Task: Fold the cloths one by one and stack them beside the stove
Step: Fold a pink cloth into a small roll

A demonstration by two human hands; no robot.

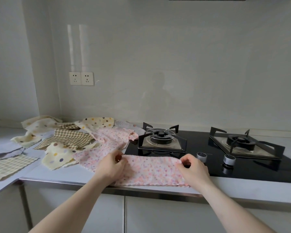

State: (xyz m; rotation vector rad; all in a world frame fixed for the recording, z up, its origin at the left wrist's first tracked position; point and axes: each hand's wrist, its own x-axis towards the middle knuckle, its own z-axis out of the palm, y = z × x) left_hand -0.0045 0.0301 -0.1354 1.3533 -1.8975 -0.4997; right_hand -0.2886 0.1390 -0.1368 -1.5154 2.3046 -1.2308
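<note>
The pink cloth [151, 170] lies at 6 o'clock on the counter [60, 174], its near edge along the counter's front lip and its right part lapping onto the black stove [242, 167]. The left hand [110, 165] pinches the cloth's far left corner between thumb and curled fingers; the right hand [192, 167] pinches the far right corner the same way, so both are clamped on the fabric, well apart from each other with the cloth stretched between them. The far edge looks doubled over, though how many layers there are I cannot tell. At 10 o'clock a loose pile [71, 140] of unfolded cloths spreads over the counter: cream ones with dots, tan checked ones and more pink speckled ones, overlapping, the nearest pink one touching the cloth in hand. A checked cloth [8, 167] lies apart at 9 o'clock. On the stove, the left burner [161, 137] sits at 12 o'clock, the right burner [240, 142] at 2 o'clock, with two knobs [201, 156] just beyond the right hand. Two sockets [81, 78] are on the wall at 11 o'clock.
</note>
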